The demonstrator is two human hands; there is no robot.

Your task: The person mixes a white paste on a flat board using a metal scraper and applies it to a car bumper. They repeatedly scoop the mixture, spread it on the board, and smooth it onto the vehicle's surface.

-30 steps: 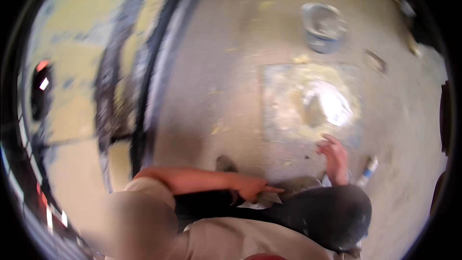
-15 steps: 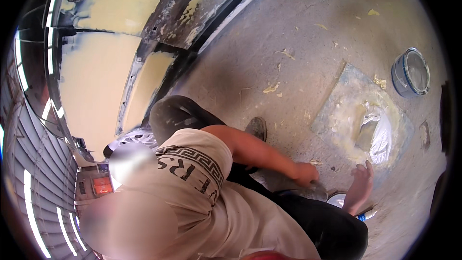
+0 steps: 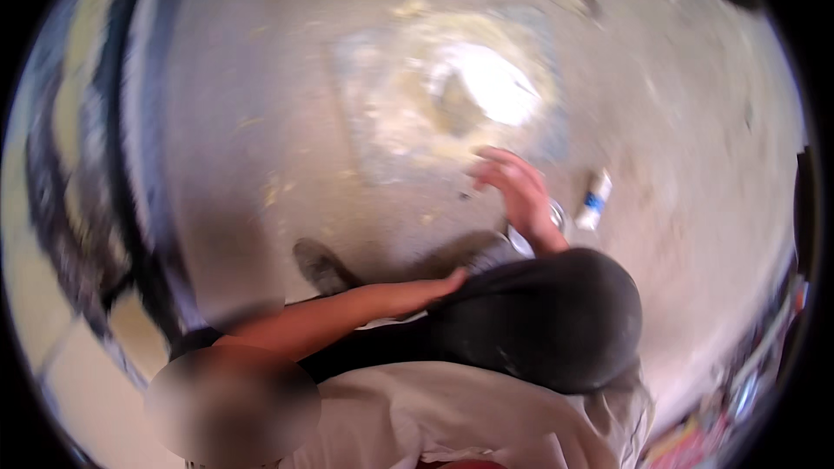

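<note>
Resting flat on a dark trouser knee (image 3: pixel 539 321), the left hand (image 3: pixel 417 293) holds nothing, its grip loose. Right of it, the right hand (image 3: pixel 517 191) hovers with fingers spread apart over a round tin (image 3: pixel 532 239) on the floor (image 3: pixel 261 165), a small tube (image 3: pixel 595 200) just beside

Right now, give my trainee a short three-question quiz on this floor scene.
1. True or false: the right hand is held open above the floor.
2. What does the left hand rest against? A) the dark trouser knee B) a paint roller C) a broom
3. Fill in: just right of the right hand lies a small white ____ with a blue band on the concrete floor.

Key: 1 true; 2 A; 3 tube, though blur hides its exact kind.
</note>
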